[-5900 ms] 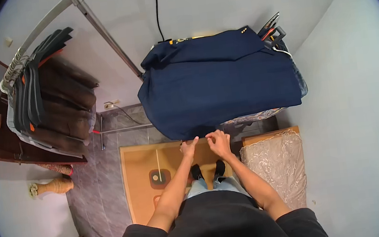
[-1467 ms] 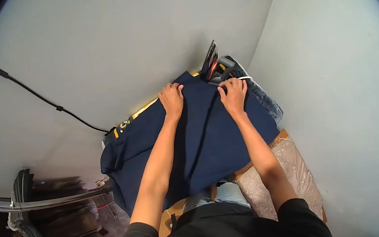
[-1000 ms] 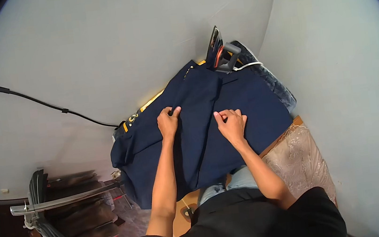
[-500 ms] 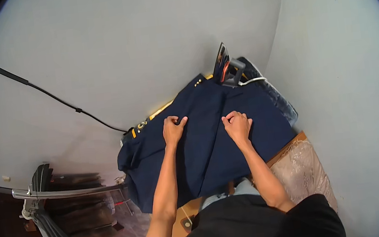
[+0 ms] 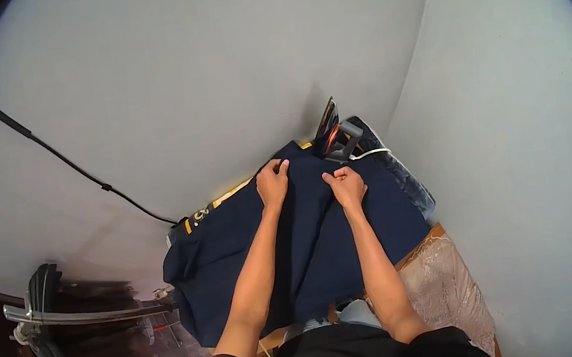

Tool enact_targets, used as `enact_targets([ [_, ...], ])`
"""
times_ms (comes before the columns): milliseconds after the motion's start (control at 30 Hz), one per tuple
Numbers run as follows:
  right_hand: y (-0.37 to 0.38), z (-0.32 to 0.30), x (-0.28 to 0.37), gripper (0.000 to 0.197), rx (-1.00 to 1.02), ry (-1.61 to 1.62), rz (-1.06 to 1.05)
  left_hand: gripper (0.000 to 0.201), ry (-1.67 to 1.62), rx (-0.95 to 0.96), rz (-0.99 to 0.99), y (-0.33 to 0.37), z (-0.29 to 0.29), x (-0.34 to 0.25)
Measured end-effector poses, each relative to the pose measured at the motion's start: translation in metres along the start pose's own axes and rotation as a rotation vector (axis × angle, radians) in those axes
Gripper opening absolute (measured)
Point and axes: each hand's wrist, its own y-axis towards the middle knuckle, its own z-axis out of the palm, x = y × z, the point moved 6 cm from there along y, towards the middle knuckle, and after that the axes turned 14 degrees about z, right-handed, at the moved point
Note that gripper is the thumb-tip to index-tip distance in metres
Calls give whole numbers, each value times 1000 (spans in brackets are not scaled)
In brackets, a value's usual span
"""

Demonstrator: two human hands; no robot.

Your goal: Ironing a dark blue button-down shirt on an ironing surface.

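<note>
1. The left hand rests on the navy garment, fingers curled and thumb stretched toward the right; I cannot tell whether cloth is caught between them.
2. The right hand is half curled on the same garment, thumb pointing left, just beside a long fold; whether it pinches the cloth, I cannot tell either.
3. The garment lies spread over the ironing board, draping down the near side toward the person; the two forearms cover parts of it.
4. Just beyond the right hand, the iron stands upright on the board, filling the far corner, its white cord curving out to the right.
5. A yellow-trimmed cloth shows along the wall side, and a black cable slants down the wall to the board's left end.
6. At left, a metal rack carries dark hangers with brown clothes.
7. At right, a lace cloth drapes low furniture near the board.
</note>
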Motion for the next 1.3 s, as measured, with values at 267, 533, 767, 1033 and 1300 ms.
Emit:
enact_targets([
  [267,-36,1,26,18,-410,46,-621,26,288,-306,473,-2,-13,-9],
  [533,-47,45,-5,61,-37,-484,-883,48,346,148,680,-72,17,6],
  [767,-69,25,4,71,-228,-267,-811,63,336,200,601,-89,9,8],
  [1033,45,-12,28,101,-564,95,-284,58,381,180,338,-219,-107,-25],
  [1300,118,-8,49,66,-733,507,-547,89,555,138,6,-302,-110,38],
])
